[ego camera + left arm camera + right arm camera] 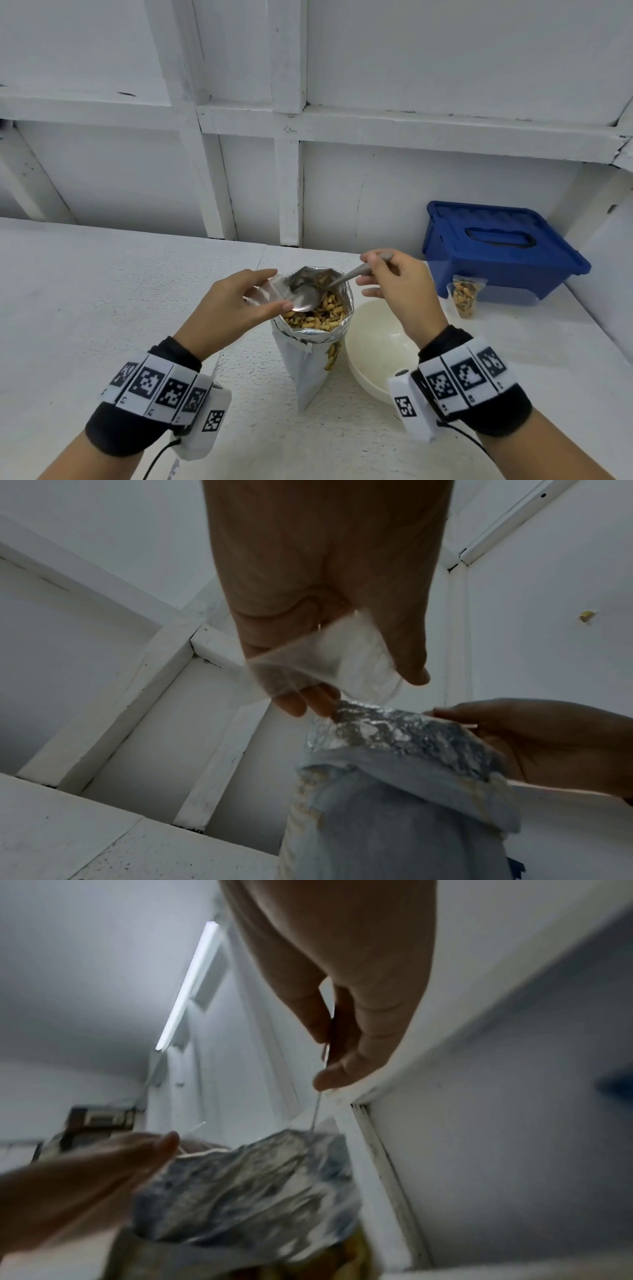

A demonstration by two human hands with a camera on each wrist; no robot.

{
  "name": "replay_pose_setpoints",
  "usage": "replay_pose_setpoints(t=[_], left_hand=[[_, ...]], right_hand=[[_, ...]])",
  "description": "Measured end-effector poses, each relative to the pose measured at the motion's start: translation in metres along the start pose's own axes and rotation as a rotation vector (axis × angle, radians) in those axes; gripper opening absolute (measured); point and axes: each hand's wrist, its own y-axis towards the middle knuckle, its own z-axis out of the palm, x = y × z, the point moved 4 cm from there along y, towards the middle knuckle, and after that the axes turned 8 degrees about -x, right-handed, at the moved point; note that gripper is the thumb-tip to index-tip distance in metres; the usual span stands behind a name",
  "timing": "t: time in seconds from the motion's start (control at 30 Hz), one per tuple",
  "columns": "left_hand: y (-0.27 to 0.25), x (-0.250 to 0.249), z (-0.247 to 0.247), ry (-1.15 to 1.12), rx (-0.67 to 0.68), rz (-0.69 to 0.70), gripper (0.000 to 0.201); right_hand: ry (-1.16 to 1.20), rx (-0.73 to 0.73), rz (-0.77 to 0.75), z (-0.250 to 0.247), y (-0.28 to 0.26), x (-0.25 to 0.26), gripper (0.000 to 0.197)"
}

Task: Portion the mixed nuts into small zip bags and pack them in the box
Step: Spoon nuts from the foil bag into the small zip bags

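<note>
Leftmost, the left hand (236,308) holds a small clear zip bag (263,291), thumb and fingers curled round it, mouth turned toward the foil pouch; the left wrist view shows the zip bag (329,664) empty and pinched open just above the pouch's rolled rim. Centre: the foil pouch of mixed nuts (313,329) stands upright on the white table (102,308), top rolled down, nuts (325,311) filling it near to the rim. A metal spoon (310,294) lies with its bowl over the nuts, the bowl looking empty, handle rising up and right into the right hand (397,291), which pinches the handle between thumb and fingers. So the spoon's long axis runs right-to-left and downward, and its bowl end sits just beside the zip bag mouth, almost touching the left fingers. My reading: the coming scoop has only a short carry leftward, and the left hand is the nearer one to receive it; the bag mouth must stay wide or nuts will spill onto the table. Right of the pouch, touching or just beside it, an empty cream bowl (376,346). Further right and back, one filled zip bag (464,298) leans against the blue box (500,246), whose lid is shut.
</note>
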Motion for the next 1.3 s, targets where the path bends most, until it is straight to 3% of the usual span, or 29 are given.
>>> replay_pose_setpoints(t=[0.13,0.23,0.37,0.53,0.73,0.87,1.03,1.3], left_hand=[[0.0,-0.003,-0.001,-0.034,-0.006,0.007,0.06],[0.001,-0.004,0.0,-0.032,-0.018,0.003,0.058],[0.0,-0.005,0.001,-0.043,-0.016,0.006,0.052],[0.0,-0.007,0.002,-0.049,-0.022,-0.008,0.051],[0.001,-0.003,0.002,-0.033,-0.011,-0.006,0.064],[0.004,-0.004,0.001,0.023,0.013,0.011,0.066],[0.009,-0.008,-0.004,0.153,0.06,0.066,0.083],[0.019,-0.02,0.001,0.283,0.167,0.136,0.106]], right_hand=[[-0.268,0.028,-0.504,-0.005,-0.008,0.022,0.018],[-0.387,0.149,-0.656,0.002,-0.017,0.018,0.033],[-0.394,0.174,-0.578,0.01,-0.024,0.001,0.028],[-0.294,0.131,-0.35,0.006,-0.023,-0.006,0.016],[-0.055,-0.056,0.003,-0.006,-0.013,-0.017,0.024],[0.024,-0.11,0.137,-0.01,-0.005,-0.026,0.023],[0.114,-0.168,0.208,-0.019,0.002,-0.026,0.022],[0.13,-0.238,0.117,-0.039,0.011,-0.005,0.023]])
